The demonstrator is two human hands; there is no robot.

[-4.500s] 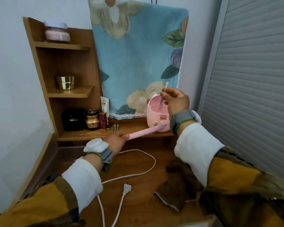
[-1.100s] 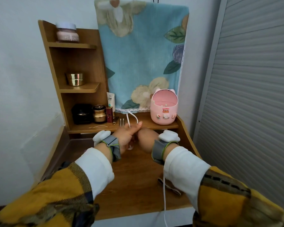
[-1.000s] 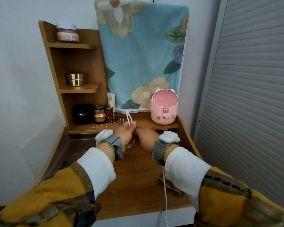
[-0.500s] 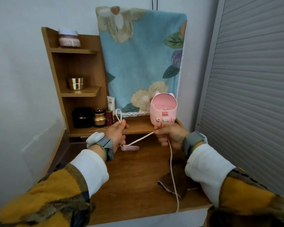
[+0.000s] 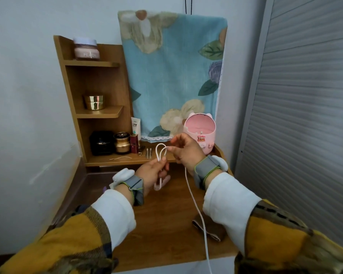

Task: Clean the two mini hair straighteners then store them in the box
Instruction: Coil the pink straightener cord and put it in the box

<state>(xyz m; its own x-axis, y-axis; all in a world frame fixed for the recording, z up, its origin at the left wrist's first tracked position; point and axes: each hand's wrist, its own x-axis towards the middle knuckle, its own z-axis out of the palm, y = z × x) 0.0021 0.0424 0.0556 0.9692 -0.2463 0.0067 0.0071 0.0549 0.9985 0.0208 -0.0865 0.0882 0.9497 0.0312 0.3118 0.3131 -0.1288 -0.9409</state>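
Pink straightener (image 5: 166,179) pokes out at 6 o'clock under left hand (image 5: 152,171), whose fingers we see curled round the looped white cord (image 5: 159,153). Right hand (image 5: 186,153) pinches the loop's top. Pink box (image 5: 201,133) sits at 1 o'clock of it, with tiny white bits inside.

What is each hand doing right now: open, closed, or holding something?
Left hand: closed, gripping the looped white cord, with the pink straightener just below it.
Right hand: closed, pinching the white cord's loop.

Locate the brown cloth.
Head view, lower right: the brown cloth lies on the desk near its front edge, crossed by the white cord, beside the right sleeve.
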